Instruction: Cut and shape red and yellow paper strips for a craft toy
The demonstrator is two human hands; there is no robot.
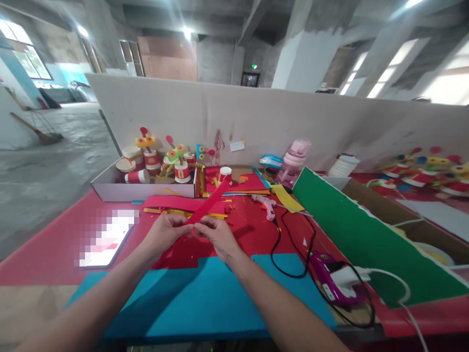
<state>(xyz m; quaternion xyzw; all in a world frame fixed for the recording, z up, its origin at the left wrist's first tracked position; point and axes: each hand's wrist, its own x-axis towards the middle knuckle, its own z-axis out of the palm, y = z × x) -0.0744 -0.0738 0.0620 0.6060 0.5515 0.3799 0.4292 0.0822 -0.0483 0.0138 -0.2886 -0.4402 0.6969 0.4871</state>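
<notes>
A red paper strip (209, 201) slants up and away to the right from between my hands. My left hand (169, 231) pinches it from the left, its fingertips almost meeting those of my right hand (216, 231), which pinches it from the right. The strip's lower end passes behind my left hand and is partly hidden. Beyond the hands lie a wider red paper piece (164, 203) and several thin yellow strips. Below them, a blue sheet (198, 298) covers the near part of the red tabletop.
At the left back, a white box (146, 191) holds paper-cup figures. A phone (108, 242) lies on the left. Rightward are a pink glue gun (266, 205) with a black cord, a purple power strip (337, 281) and a green-sided box (366, 234).
</notes>
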